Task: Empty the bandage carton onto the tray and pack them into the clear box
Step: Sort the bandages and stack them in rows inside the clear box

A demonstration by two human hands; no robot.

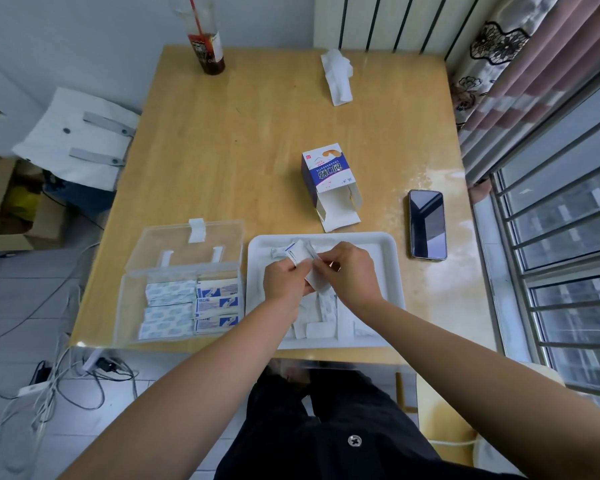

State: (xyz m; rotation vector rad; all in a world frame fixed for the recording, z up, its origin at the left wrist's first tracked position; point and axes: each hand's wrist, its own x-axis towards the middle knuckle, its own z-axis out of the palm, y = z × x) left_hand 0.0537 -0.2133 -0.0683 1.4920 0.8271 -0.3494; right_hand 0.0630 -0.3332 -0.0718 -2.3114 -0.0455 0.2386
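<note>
white plastic tray [392, 244] sat at the near edge of the wooden table [243, 133], just right of the clear box [127, 306]. both hands were over the middle of the tray, touching each other. left hand [284, 276]: fingers curled round a small bunch of bandages [297, 252], wrapper ends sticking out past the knuckles. right hand [353, 271]: thumb and fingers pinched on the same bunch from the other side. loose bandages [326, 308] lay scattered on the tray under the wrists. clear box: lid swung open toward the far side, packed bandages [187, 303] in two columns. bandage carton [326, 178] lay on its side just beyond the tray, open flaps facing the tray, apart from both hands. phone [427, 224] lay face up right of the tray. bottle [207, 46] and crumpled tissue [336, 76] sat near the far edge.
</note>
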